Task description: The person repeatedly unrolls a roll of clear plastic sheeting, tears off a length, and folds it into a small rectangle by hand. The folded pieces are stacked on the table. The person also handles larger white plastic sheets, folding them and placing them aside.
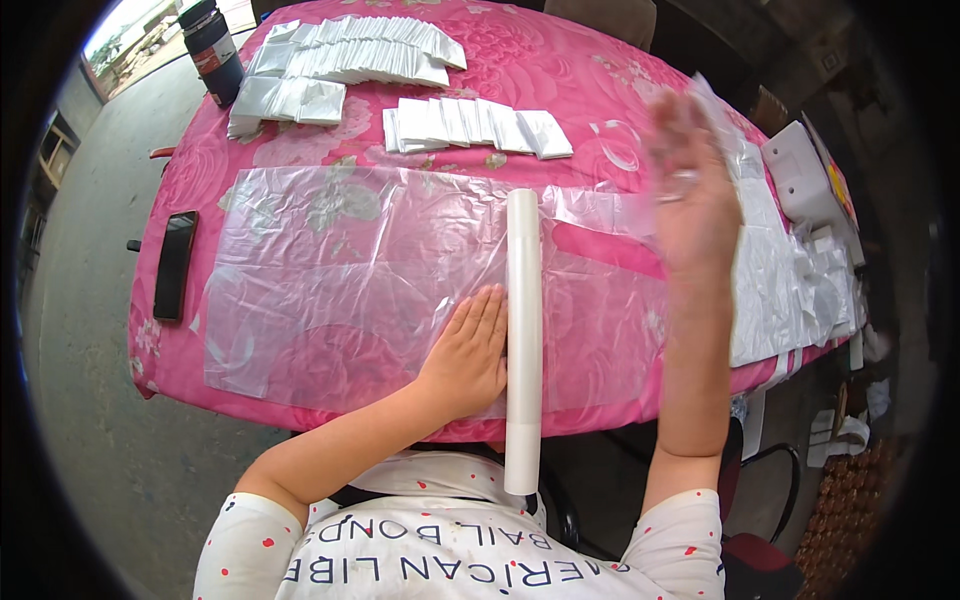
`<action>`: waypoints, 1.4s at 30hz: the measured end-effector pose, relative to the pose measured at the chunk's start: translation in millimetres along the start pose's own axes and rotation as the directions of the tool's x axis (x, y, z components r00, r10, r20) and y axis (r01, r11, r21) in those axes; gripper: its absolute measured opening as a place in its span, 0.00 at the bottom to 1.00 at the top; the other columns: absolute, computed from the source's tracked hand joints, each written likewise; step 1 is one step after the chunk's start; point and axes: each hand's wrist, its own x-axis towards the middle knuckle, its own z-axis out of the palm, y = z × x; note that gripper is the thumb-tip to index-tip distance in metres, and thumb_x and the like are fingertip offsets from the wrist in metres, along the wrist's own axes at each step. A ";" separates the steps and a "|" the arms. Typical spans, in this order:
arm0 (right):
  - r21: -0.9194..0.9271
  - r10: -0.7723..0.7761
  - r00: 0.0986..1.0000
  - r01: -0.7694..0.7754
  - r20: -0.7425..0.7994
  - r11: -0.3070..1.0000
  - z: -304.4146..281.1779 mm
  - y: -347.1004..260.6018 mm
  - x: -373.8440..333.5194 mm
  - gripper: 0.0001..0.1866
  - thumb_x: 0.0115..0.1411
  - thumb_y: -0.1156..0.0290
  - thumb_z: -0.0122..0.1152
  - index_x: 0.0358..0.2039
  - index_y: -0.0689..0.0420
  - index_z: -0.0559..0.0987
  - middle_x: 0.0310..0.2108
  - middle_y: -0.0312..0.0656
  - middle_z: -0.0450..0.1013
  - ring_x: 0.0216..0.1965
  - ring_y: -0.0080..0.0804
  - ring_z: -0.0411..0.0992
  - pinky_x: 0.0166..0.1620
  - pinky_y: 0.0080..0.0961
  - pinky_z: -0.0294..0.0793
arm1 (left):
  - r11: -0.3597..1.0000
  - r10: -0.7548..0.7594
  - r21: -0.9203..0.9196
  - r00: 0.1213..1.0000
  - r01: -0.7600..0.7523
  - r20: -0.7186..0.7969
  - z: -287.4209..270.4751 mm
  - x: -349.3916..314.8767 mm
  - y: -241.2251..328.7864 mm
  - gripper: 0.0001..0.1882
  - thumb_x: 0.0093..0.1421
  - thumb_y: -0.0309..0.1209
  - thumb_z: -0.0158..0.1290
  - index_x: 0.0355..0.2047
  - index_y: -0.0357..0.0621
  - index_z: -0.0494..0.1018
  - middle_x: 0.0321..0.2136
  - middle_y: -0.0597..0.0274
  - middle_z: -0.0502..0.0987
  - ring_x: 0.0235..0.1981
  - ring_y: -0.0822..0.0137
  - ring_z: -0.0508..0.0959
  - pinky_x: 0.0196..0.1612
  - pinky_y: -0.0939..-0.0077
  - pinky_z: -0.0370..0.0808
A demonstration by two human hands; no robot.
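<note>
My left hand (470,345) lies flat, fingers stretched, on a clear plastic sheet (290,290) spread over the table. Its fingertips are right beside a long white tube or rod (523,320), which rests across the sheet and juts past the near table edge. Raised over the right part of the table is my right hand (698,165), with a ring on one finger. Its fingers are smeared by motion, so their grip cannot be made out. A strip of clear film (605,210) stretches from the sheet toward that hand.
Stacks of folded white plastic packets (350,55) and a shorter row of packets (475,125) lie at the back. A dark bottle (212,55) and a phone (175,265) are at the left. White plastic sheets (765,270) and a white box-like device (800,175) are at the right.
</note>
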 end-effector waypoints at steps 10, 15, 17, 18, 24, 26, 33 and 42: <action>-0.410 0.228 0.791 0.030 0.567 0.912 208.3 216.0 -146.0 0.20 0.59 0.73 0.45 0.52 0.64 0.68 0.49 0.54 0.68 0.55 0.44 0.63 0.58 0.35 0.57 | 0.988 0.034 0.155 0.997 -0.022 -0.073 20.0 0.5 -6.5 0.31 0.58 0.38 0.36 0.56 0.25 0.55 0.59 0.39 0.55 0.61 0.48 0.55 0.63 0.58 0.47; -0.644 0.279 0.696 0.337 0.662 0.687 212.0 246.9 -161.5 0.28 0.55 0.69 0.52 0.54 0.68 0.62 0.56 0.56 0.59 0.61 0.52 0.52 0.61 0.42 0.50 | 0.999 0.031 0.041 1.000 -0.031 -0.006 10.0 5.0 1.4 0.30 0.58 0.35 0.35 0.57 0.25 0.53 0.60 0.37 0.51 0.63 0.48 0.51 0.64 0.58 0.45; -0.615 0.320 0.620 0.344 0.716 0.709 207.2 212.9 -172.0 0.31 0.54 0.67 0.55 0.55 0.70 0.60 0.59 0.56 0.55 0.62 0.54 0.48 0.62 0.43 0.48 | 0.996 0.019 0.091 1.000 -0.019 -0.009 13.9 2.8 -0.4 0.31 0.58 0.35 0.35 0.58 0.25 0.51 0.60 0.37 0.50 0.63 0.48 0.49 0.64 0.58 0.44; -0.566 0.289 0.588 0.365 0.756 0.739 197.8 198.4 -172.8 0.32 0.53 0.67 0.56 0.56 0.69 0.60 0.59 0.57 0.54 0.62 0.55 0.47 0.62 0.43 0.48 | 0.999 0.021 0.047 0.998 -0.018 -0.056 15.7 2.0 -0.2 0.30 0.58 0.34 0.35 0.58 0.25 0.51 0.60 0.37 0.50 0.63 0.48 0.49 0.64 0.57 0.44; -0.479 0.147 0.575 0.482 0.805 0.734 86.8 116.1 -153.2 0.30 0.51 0.69 0.59 0.55 0.62 0.64 0.59 0.55 0.54 0.63 0.54 0.46 0.62 0.42 0.48 | 0.848 -0.080 -0.529 0.976 -0.041 -0.204 -1.2 5.0 -18.3 0.29 0.57 0.28 0.40 0.57 0.26 0.52 0.58 0.38 0.55 0.62 0.52 0.53 0.64 0.59 0.47; -0.542 0.083 0.637 0.573 0.767 0.615 43.1 86.9 -144.1 0.26 0.52 0.69 0.59 0.52 0.60 0.68 0.58 0.51 0.58 0.62 0.52 0.50 0.61 0.42 0.52 | 0.593 -0.183 -0.803 0.962 -0.056 -0.203 -6.4 16.5 -39.0 0.28 0.58 0.29 0.42 0.57 0.26 0.52 0.57 0.41 0.57 0.61 0.55 0.56 0.63 0.62 0.50; -0.738 0.129 0.756 0.562 0.642 0.373 -72.6 63.1 -138.3 0.23 0.53 0.67 0.58 0.49 0.59 0.70 0.54 0.48 0.64 0.58 0.49 0.58 0.58 0.39 0.58 | -0.514 -0.434 -0.846 0.807 0.143 0.401 -44.8 96.3 -62.4 0.30 0.64 0.41 0.35 0.56 0.25 0.52 0.56 0.45 0.58 0.59 0.59 0.59 0.62 0.69 0.55; -0.647 0.367 0.538 0.687 0.759 0.331 -89.1 60.2 -124.8 0.27 0.56 0.58 0.53 0.54 0.58 0.66 0.59 0.46 0.58 0.61 0.47 0.53 0.60 0.38 0.54 | -0.617 -0.374 -0.752 0.755 0.231 0.539 -22.2 113.2 -77.1 0.30 0.65 0.48 0.33 0.51 0.27 0.57 0.48 0.46 0.65 0.51 0.58 0.67 0.56 0.66 0.64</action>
